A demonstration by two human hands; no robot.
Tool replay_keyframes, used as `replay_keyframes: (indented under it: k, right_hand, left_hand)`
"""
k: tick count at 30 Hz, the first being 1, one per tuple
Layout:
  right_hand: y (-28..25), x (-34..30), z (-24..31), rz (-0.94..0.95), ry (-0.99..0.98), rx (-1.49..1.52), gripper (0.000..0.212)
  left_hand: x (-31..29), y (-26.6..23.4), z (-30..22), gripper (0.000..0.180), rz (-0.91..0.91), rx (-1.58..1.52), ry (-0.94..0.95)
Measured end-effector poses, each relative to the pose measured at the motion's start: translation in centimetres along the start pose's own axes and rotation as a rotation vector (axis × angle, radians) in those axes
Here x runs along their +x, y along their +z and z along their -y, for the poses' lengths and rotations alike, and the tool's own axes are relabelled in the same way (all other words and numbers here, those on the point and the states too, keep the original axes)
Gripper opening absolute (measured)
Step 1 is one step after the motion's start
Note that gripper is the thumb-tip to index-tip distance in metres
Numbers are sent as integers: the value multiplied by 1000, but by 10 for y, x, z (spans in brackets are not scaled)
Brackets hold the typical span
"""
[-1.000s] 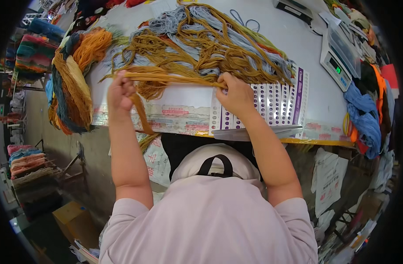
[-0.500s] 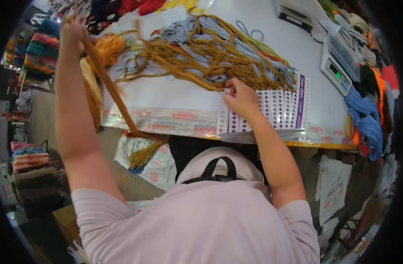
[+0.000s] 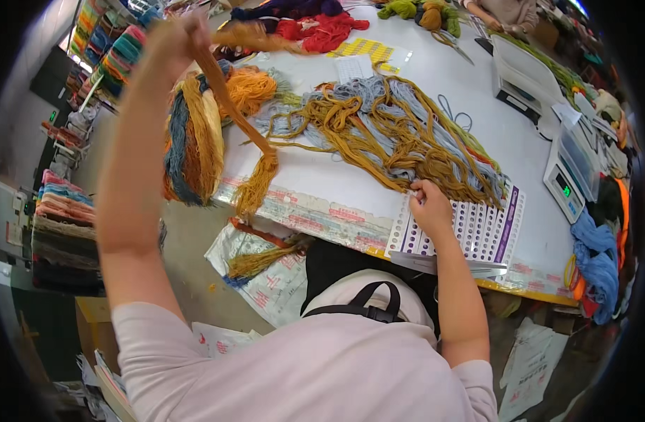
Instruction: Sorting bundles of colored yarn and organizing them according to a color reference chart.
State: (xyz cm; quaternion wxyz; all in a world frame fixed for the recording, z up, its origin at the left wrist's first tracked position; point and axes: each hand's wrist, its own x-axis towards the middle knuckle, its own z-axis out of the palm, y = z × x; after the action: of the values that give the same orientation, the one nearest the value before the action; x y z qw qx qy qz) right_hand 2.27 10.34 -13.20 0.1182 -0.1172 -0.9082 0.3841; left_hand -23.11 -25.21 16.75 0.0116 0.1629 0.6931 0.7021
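Note:
My left hand (image 3: 185, 39) is raised at the upper left, blurred, closed around a hank of ochre-brown yarn (image 3: 231, 98). The hank's loose end dangles over the table's front edge, and another stretch trails to the right from the fist. Low over the table, my right hand (image 3: 432, 208) pinches the upper end of a white card strip with punched holes (image 3: 401, 228), where yarn meets it. Beside it, several such punched cards (image 3: 477, 225) lie side by side. Ochre and pale blue-grey yarn strands (image 3: 379, 133) spread from their far ends across the table.
Orange yarn (image 3: 248, 86) and a blue-and-brown bundle (image 3: 189, 144) hang at the table's left end. Scales (image 3: 565, 186) and blue cloth (image 3: 593, 250) are on the right. Scissors (image 3: 457, 49) lie far back, near another person's hands (image 3: 502, 22). A white sack (image 3: 266, 281) lies below.
The view has shifted, showing more of the table's far side. My left hand stays high with the yarn, whose hanging end has swung up onto the table edge. My right hand keeps its pinch.

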Motion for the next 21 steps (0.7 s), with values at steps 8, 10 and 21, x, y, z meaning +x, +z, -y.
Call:
replay_keyframes:
  k: [8,10,21]
  right_hand:
    - [-18,-8,78,-167,-38,654,16]
    - [-31,-11,113,-76,-153,621,17]
    - [-33,-35,102,313,77,953,19]
  left_hand:
    - [-168,151,124,33,316,-670,-597]
    - [-191,176,128,47,386,-709,-661]
    - [-210,190,156,53,493,-844,-612]
